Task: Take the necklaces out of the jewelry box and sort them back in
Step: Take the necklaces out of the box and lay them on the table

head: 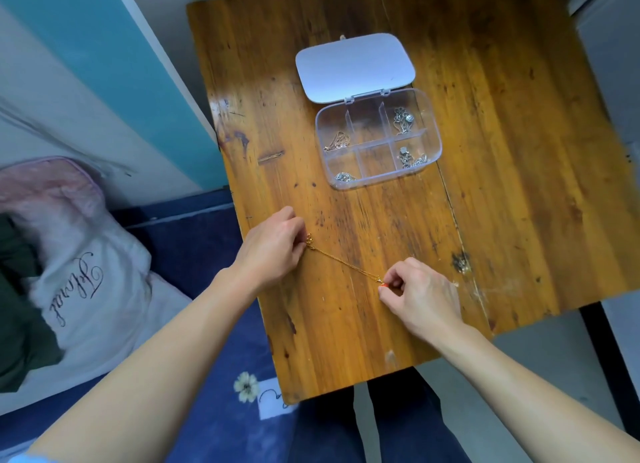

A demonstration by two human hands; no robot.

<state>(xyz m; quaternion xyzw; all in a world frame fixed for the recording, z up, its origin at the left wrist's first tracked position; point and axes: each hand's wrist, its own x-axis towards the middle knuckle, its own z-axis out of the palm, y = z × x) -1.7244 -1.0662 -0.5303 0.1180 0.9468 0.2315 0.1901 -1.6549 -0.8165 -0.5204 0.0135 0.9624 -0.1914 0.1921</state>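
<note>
A thin gold necklace (346, 263) is stretched straight across the near part of the wooden table (485, 185). My left hand (273, 251) pinches its clasp end, and my right hand (419, 296) pinches the other end, where a small red pendant shows. Farther back stands a clear plastic jewelry box (431, 116) with its lid (353, 66) flipped open behind it. The box has six compartments. A gold-toned necklace (337, 141) lies in the left back one, silver necklaces in the right two (403, 120) (410, 158) and the front left (344, 177). The two middle compartments look empty.
A bed with a blue flowered cover (207, 393) and a white pillow with script lettering (86, 282) lies to the left of the table. My legs in dark trousers (398, 428) are under the table's near edge. A dark knot (460, 262) marks the wood at right.
</note>
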